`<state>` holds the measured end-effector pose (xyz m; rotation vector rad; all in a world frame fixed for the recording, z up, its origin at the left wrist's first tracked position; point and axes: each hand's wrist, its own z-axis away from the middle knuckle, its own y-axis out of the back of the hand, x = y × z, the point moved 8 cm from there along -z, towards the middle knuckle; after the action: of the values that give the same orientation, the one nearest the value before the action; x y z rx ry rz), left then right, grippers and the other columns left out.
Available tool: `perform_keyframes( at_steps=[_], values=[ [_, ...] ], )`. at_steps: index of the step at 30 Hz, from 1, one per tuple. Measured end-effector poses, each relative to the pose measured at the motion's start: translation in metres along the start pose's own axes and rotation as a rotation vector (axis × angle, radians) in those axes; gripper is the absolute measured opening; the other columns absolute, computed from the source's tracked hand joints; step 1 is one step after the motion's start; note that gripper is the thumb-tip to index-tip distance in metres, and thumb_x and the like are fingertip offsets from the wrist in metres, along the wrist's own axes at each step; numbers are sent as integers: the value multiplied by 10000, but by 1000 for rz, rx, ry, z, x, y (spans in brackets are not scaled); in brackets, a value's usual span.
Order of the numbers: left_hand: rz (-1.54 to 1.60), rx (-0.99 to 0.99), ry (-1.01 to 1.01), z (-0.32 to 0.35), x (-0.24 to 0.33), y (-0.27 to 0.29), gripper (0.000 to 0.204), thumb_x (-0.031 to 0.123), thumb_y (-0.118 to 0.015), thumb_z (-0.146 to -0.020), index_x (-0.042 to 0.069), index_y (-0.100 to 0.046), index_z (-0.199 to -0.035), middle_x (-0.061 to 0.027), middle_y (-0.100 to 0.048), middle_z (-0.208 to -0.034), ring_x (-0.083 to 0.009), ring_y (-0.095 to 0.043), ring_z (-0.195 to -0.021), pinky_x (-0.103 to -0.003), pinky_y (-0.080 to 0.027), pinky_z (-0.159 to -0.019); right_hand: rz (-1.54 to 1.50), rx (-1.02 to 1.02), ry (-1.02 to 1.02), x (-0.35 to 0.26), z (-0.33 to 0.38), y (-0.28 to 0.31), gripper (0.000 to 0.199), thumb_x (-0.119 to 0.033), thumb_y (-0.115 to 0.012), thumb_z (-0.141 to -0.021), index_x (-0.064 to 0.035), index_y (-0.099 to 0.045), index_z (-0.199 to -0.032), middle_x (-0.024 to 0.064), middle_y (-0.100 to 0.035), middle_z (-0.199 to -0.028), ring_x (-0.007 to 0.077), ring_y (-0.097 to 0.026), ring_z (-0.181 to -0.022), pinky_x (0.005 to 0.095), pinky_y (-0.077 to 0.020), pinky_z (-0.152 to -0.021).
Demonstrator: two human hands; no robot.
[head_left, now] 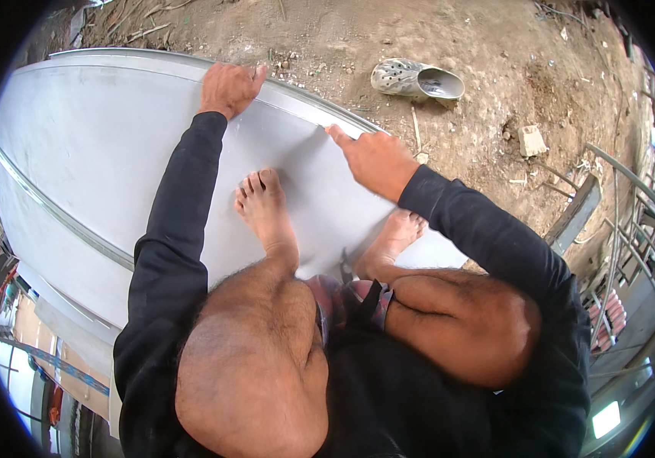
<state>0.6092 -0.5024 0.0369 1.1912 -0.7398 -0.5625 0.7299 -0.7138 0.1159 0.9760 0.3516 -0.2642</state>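
Observation:
A large grey metal panel (121, 114) with a raised, folded far edge lies beneath me, and my bare feet rest on it. My left hand (232, 89) is closed over that far edge, its fingers curled out of sight beyond the rim and its thumb pointing right. Farther right, my right hand (379, 162) is closed in a fist just inside the same edge. One extended fingertip reaches the rim. Whatever sits inside the fist, if anything, is hidden.
Beyond the panel, a grey clog (417, 79) lies on bare dirt. A pale block (532, 141) sits farther right, near a grey metal bar (574, 214) and several thin rods. A second ridge (56, 202) crosses the panel at left. Clutter lines both sides.

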Motion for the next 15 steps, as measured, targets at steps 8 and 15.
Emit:
perform_keyframes(
  at_steps=[8,15],
  values=[
    [5,35,-5,8,-3,-7,592,462,-495,-968,33,-636,-586,-191,-635,-642,-419,-590,-655,-500,-450,-717,18,-52,-61,-2,49,5,533,-91,-499,-912,-80,-427,-1440,150,-661,-710,326,-686,-648,455,-550,-547],
    [-7,2,21,-2,-6,-1,596,461,-475,-975,27,-651,-606,-200,-639,-660,-417,-602,-702,-502,-449,-745,42,-14,-17,10,22,2,473,-104,-486,-919,-79,-491,-1392,141,-673,-706,314,-684,-624,448,-551,-542]
  ],
)
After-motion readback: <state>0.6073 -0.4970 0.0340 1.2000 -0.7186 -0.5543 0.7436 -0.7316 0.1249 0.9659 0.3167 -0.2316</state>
